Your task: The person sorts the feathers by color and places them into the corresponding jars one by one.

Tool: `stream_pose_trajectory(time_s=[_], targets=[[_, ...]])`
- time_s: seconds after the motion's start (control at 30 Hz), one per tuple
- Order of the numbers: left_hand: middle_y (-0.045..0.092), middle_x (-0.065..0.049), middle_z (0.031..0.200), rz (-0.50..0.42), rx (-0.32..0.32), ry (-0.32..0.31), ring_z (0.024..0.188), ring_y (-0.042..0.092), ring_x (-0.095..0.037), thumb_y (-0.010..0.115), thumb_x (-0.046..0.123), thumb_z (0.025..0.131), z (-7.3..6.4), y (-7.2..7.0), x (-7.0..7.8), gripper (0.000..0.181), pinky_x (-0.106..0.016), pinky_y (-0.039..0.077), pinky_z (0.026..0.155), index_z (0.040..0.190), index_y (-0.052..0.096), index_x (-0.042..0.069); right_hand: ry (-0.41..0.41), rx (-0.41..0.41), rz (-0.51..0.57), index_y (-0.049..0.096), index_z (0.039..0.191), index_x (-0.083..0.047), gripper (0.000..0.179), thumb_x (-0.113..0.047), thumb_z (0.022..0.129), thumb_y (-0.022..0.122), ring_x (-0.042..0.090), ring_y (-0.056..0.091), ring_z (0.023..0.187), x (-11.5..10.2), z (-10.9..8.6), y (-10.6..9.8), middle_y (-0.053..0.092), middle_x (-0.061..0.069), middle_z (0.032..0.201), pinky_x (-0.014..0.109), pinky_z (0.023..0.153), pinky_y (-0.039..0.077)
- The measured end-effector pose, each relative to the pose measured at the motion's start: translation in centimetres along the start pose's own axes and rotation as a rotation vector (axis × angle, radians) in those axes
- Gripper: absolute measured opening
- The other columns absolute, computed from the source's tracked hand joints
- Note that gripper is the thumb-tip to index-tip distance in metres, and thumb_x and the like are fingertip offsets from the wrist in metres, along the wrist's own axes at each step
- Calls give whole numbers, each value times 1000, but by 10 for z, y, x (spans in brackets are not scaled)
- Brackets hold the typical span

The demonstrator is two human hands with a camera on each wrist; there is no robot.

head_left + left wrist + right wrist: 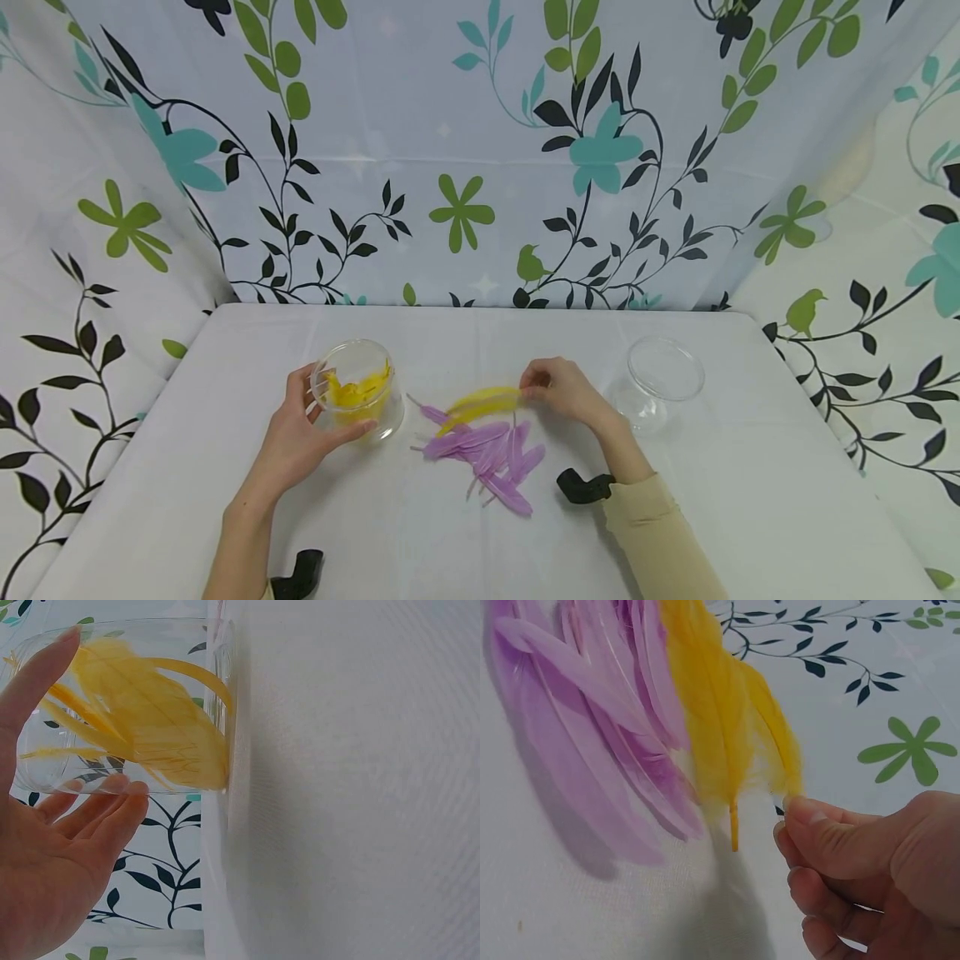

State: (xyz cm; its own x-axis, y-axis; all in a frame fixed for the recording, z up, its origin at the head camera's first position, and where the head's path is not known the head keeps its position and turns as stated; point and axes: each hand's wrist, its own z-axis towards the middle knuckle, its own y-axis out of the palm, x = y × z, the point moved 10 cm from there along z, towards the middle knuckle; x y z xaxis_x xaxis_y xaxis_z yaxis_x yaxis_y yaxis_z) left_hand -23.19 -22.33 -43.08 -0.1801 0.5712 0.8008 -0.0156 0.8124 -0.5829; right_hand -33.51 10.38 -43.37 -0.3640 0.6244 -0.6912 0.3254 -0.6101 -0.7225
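The purple feathers (491, 452) lie heaped on the white desk (420, 550). Left of them, the left hand's (303, 437) grip is curled round a clear jar (394, 410) with yellow feathers (360, 392) inside. At their upper right, the right hand's (564, 390) grip pinches the end of one yellow feather (781, 727); a loose feather (716, 712), also yellow, is just beside it. Farther right of the heap stands a second jar (651, 408); a leaf-print cloth (397, 117) hangs behind.

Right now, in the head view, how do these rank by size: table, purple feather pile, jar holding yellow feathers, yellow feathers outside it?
1. Table
2. Purple feather pile and jar holding yellow feathers: too alike to rank
3. Yellow feathers outside the jar
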Motion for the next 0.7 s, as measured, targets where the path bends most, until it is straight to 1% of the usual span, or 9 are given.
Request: stream_pose_trajectory(time_s=[0.07, 0.17, 0.27, 0.37, 0.5, 0.6, 0.7], targets=[[24, -25, 160, 1, -1, -1, 143, 31, -51, 84, 50, 76, 0, 0, 0, 117, -61, 38, 109, 157, 7, 15, -14, 7, 12, 71, 89, -4, 5, -7, 87, 75, 14, 59, 78, -3, 0, -2, 69, 2, 82, 29, 75, 51], [25, -25, 160, 1, -1, 3, 143, 31, -51, 84, 50, 76, 0, -1, 1, 117, -61, 38, 109, 156, 7, 14, -5, 10, 28, 73, 92, -5, 5, -10, 89, 74, 13, 61, 80, -5, -1, -5, 70, 2, 86, 29, 76, 53], [25, -25, 160, -2, -2, 6, 143, 31, -51, 84, 51, 76, 0, -1, 1, 117, -61, 38, 110, 156, 7, 14, 28, 15, 47, 75, 96, -8, 7, -12, 90, 74, 14, 63, 85, -6, -2, -6, 72, 1, 92, 30, 79, 55], [25, -25, 160, -5, 1, 7, 143, 31, -51, 84, 51, 75, 0, -1, 1, 118, -61, 38, 110, 156, 7, 14, 23, 24, 55, 76, 98, -10, 9, -12, 91, 73, 16, 65, 91, -11, -4, -8, 73, 1, 96, 33, 82, 57], [26, -25, 159, -10, 3, 10, 143, 31, -50, 84, 53, 75, 1, -2, 0, 118, -60, 37, 111, 156, 8, 14, -24, 44, 57, 77, 99, -9, 10, -11, 91, 73, 18, 67, 93, -20, -6, -12, 73, 2, 97, 34, 83, 57], [26, -24, 159, -15, 2, 13, 144, 31, -49, 84, 52, 75, 1, -2, 0, 118, -60, 36, 112, 156, 8, 13, -66, 62, 54, 77, 99, -9, 10, -10, 91, 72, 19, 67, 92, -27, -7, -14, 74, 2, 97, 33, 81, 57], [27, -24, 159, -17, 3, 16, 144, 32, -49, 84, 52, 75, 1, -3, 0, 118, -59, 36, 112, 156, 8, 13, -92, 81, 51, 77, 99, -10, 10, -10, 91, 72, 17, 67, 91, -32, -8, -16, 74, 1, 97, 32, 81, 57]])
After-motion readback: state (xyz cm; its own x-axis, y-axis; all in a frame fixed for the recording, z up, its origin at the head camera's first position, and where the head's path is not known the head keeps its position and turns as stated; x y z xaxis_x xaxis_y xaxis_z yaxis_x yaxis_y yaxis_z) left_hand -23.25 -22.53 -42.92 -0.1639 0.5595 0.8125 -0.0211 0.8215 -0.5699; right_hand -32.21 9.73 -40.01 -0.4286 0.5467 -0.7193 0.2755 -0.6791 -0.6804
